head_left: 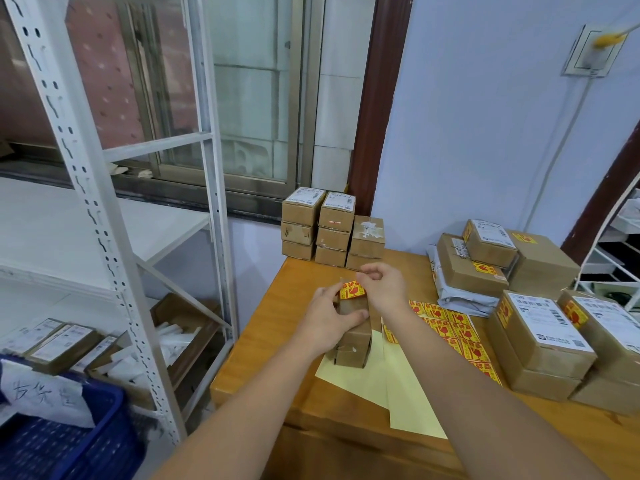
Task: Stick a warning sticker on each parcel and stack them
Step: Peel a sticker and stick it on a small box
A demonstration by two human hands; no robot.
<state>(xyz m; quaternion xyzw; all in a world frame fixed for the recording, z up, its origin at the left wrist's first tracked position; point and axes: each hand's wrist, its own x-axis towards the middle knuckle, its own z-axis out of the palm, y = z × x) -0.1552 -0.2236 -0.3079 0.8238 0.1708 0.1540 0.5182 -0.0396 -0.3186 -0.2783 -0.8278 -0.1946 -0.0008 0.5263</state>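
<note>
Fingers [346, 315] grip parcel [353, 341], right hand [384, 289] pinching warning sticker [352, 290]

Single head-worn wide view, close above the wooden table [298, 386], facing forward and down.

I count 8 back parcels [334, 233], 3+3+2 in columns. 1 held parcel [353, 344]. 7 stickered parcels [543, 337] at right that I can see. 1 mailer [457, 296]. 1 loose sticker [351, 291]. 1 sticker sheet [460, 334]. 2 backing sheets [363, 379].
</note>
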